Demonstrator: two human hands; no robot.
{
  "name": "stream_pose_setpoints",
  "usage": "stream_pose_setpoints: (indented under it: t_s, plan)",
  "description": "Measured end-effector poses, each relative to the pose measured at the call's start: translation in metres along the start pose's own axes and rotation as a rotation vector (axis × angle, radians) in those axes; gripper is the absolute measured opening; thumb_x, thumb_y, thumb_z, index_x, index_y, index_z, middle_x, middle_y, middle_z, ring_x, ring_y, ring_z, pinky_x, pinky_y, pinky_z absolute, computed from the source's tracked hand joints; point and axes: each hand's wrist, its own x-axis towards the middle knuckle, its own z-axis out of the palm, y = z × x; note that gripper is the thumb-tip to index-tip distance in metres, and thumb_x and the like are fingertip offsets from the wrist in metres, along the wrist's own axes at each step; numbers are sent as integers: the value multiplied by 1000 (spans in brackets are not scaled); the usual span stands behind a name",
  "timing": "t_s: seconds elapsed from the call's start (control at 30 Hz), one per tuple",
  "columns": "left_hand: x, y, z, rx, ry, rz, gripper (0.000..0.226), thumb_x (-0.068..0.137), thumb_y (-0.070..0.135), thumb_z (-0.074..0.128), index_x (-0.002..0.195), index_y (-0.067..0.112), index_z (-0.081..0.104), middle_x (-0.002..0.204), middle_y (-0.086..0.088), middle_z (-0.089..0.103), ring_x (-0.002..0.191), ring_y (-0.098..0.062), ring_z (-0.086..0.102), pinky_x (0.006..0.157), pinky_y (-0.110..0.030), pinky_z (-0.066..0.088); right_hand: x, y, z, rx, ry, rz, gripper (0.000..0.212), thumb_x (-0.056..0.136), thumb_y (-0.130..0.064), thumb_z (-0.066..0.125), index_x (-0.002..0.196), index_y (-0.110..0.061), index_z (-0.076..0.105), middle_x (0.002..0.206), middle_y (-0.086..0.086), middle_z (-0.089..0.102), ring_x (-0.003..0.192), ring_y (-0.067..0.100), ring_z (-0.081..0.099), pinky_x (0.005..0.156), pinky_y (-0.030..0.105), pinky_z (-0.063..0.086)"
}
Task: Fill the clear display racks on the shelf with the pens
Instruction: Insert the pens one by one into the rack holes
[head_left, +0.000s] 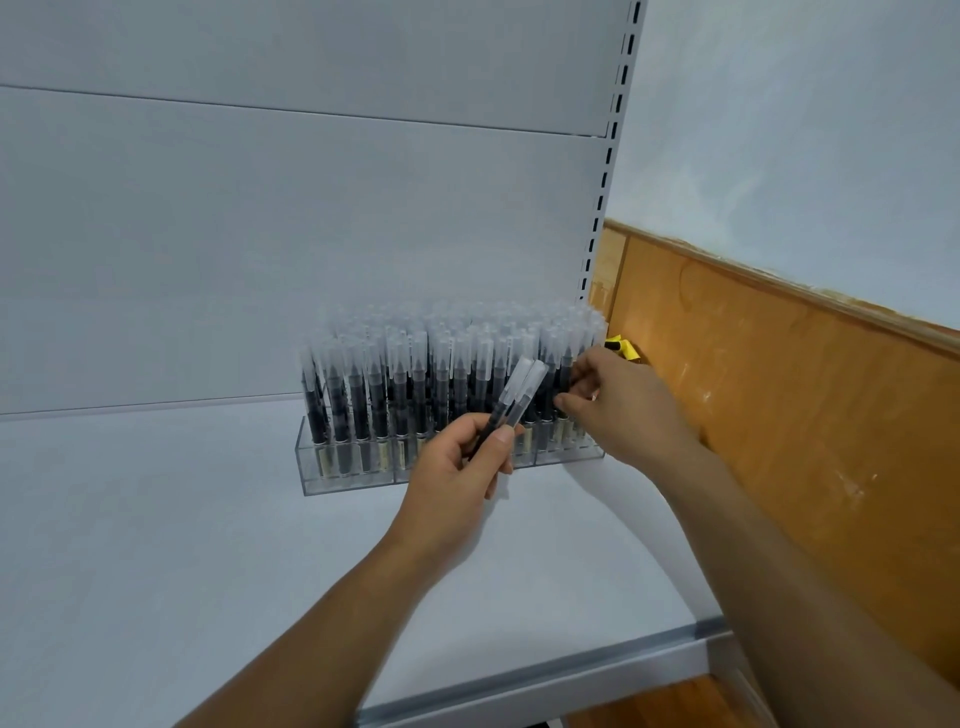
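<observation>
While the clear, boxy acrylic rack (348, 467) sat back-right on the shelf (182, 519), packed with upright black pens (441, 374) in frosted caps, the left hand (457, 467) gripped two loose pens (519, 389), caps slanting up. The right hand (618, 405) pinched an end pen (563, 374) at the rack's right end. Smooth grey shelf stretched wide left and in front, with a metal lip (571, 670) at the edge and a wood panel (779, 389) close on the right.

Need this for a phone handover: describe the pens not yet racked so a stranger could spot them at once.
On the grey shelf stands a clear display rack packed with upright pens. In front of it, the left hand grips two loose pens. Unlike the racked ones, they tilt rightward, outside the rack, frosted caps up.
</observation>
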Motion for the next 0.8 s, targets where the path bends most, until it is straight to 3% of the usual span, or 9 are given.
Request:
stream_pose_setpoints:
  t_s: [0.17, 0.3, 0.37, 0.47, 0.63, 0.7, 0.8]
  plan:
    - [-1, 0, -1, 11, 3, 7, 14, 97, 18, 54, 94, 12, 67, 66, 5, 53, 58, -6, 42, 53, -15, 36, -11, 6, 5, 94, 44, 49, 26, 86, -35, 72, 105, -24, 58, 83, -15, 65, 71, 1, 52, 55, 19, 34]
    - [-1, 2, -1, 7, -4, 7, 15, 98, 20, 54, 95, 13, 67, 65, 4, 53, 56, -7, 40, 52, -15, 34, -36, 8, 11, 293, 209, 37, 13, 88, -33, 70, 100, -27, 67, 74, -15, 62, 66, 1, 55, 57, 21, 41]
    - [-1, 2, 0, -6, -4, 8, 15, 98, 18, 53, 96, 11, 66, 64, 4, 52, 55, -7, 39, 51, -14, 33, -45, 0, 16, 518, 108, 16, 6, 90, -30, 68, 94, -26, 69, 71, -8, 64, 63, 2, 56, 57, 21, 45]
    - [-1, 2, 1, -13, -13, 14, 14, 98, 14, 53, 93, 10, 65, 61, 6, 51, 55, -5, 41, 52, -13, 35, -52, -14, 19, 777, -36, -10, 10, 93, -25, 64, 92, -19, 72, 57, -7, 57, 52, -1, 49, 51, 11, 38]
    - [-3, 2, 3, 27, -57, 32, 15, 98, 17, 53, 96, 7, 64, 57, 8, 48, 53, -4, 42, 51, -13, 36, -50, -22, 24, 898, -62, 19, 15, 90, -20, 67, 85, -6, 70, 54, -7, 48, 50, 1, 41, 50, 12, 34]
    - [-3, 1, 3, 51, -53, 20, 19, 98, 21, 53, 88, 7, 63, 55, 9, 47, 51, -4, 40, 50, -13, 35, -49, -19, 23, 964, -49, 48, 13, 90, -19, 67, 81, -11, 69, 55, -11, 53, 49, 0, 45, 48, 13, 35]
    - [-3, 4, 4, 38, -23, -20, 27, 94, 33, 55, 69, 24, 63, 53, 10, 42, 48, -5, 34, 48, -15, 30, -40, -9, 13, 1098, 59, 147, 12, 94, -19, 62, 82, -17, 65, 65, -7, 64, 48, 6, 50, 43, 17, 38]
